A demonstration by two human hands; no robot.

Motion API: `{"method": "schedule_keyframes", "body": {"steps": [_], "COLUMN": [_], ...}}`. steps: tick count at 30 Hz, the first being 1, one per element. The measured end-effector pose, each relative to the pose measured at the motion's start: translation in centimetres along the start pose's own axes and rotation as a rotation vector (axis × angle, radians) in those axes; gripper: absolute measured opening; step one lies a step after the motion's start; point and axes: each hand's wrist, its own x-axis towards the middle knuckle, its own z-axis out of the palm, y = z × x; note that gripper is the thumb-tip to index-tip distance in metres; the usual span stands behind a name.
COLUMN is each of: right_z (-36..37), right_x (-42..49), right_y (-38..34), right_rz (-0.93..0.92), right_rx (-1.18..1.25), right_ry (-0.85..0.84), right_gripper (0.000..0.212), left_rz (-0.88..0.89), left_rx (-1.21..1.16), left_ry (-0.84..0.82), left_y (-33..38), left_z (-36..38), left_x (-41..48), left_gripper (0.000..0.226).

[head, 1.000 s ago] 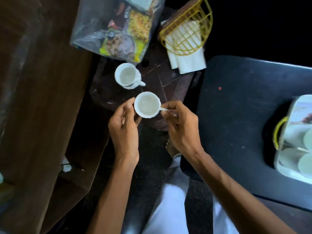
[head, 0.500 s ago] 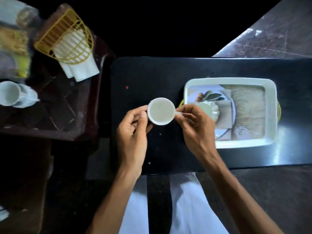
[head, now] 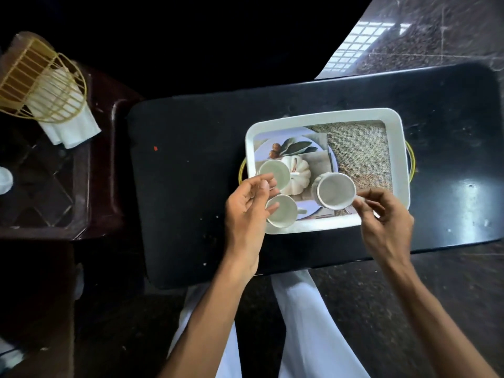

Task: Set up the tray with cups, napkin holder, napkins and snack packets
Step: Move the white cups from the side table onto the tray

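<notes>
A white rectangular tray (head: 324,115) with a printed base and yellow handles lies on a black table (head: 191,159). Two white cups (head: 275,171) (head: 283,211) stand at the tray's left end. My right hand (head: 384,216) pinches the handle of a third white cup (head: 335,193) over the tray's front middle. My left hand (head: 249,211) hovers open over the tray's left edge, fingers apart, in front of the two cups. A yellow wire napkin holder (head: 41,83) lies on white napkins (head: 71,129) on the dark side table at the far left.
A dark brown side table (head: 54,186) stands left of the black table, with another white cup (head: 4,180) at the frame's left edge. The tray's right half shows its bare printed base. Stone floor lies beyond and to the right. My white-trousered legs are below.
The cup has travelled right, from the side table across the black table to the tray. My left hand has let go of it and now hovers open. The view has swung right.
</notes>
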Motion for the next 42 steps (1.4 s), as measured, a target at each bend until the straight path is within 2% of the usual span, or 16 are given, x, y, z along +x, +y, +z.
{"method": "schedule_keyframes", "body": {"steps": [7, 15, 24, 27, 29, 32, 34, 42], "right_z": [0.7, 1.5, 1.3, 0.7, 0.4, 0.9, 2.3, 16.6], "right_x": [0.3, 0.7, 1.3, 1.0, 0.6, -0.4, -1.2, -6.5], "right_y": [4.3, 5.7, 5.9, 4.5, 3.1, 0.4, -2.1, -13.2], "right_rz": [0.079, 0.109, 0.086, 0.06, -0.002, -0.131, -0.183, -0.309], "right_rx": [0.042, 0.024, -0.097, -0.199, -0.281, -0.34, -0.28, 0.029], "right_ry": [-0.041, -0.084, -0.21, -0.265, -0.231, -0.122, -0.123, -0.427], "right_gripper": [0.015, 0.027, 0.009, 0.022, 0.029, 0.03, 0.027, 0.015], "left_rz": [-0.018, -0.019, 0.0, 0.004, 0.006, 0.031, 0.066, 0.239], "left_rx": [0.039, 0.05, 0.033, 0.023, 0.01, -0.01, -0.015, -0.092], "left_ry": [0.059, 0.084, 0.098, 0.123, 0.146, 0.188, 0.234, 0.479], "left_y": [-1.1, -1.4, -1.1, -0.8, -0.3, 0.7, 1.7, 6.7], "left_z": [0.7, 0.3, -1.4, -2.6, -3.7, -6.0, -8.2, -21.1], "left_x": [-0.3, -0.3, -0.2, -0.1, -0.1, -0.2, -0.3, -0.4], "left_gripper": [0.023, 0.023, 0.021, 0.022, 0.023, 0.023, 0.023, 0.022]}}
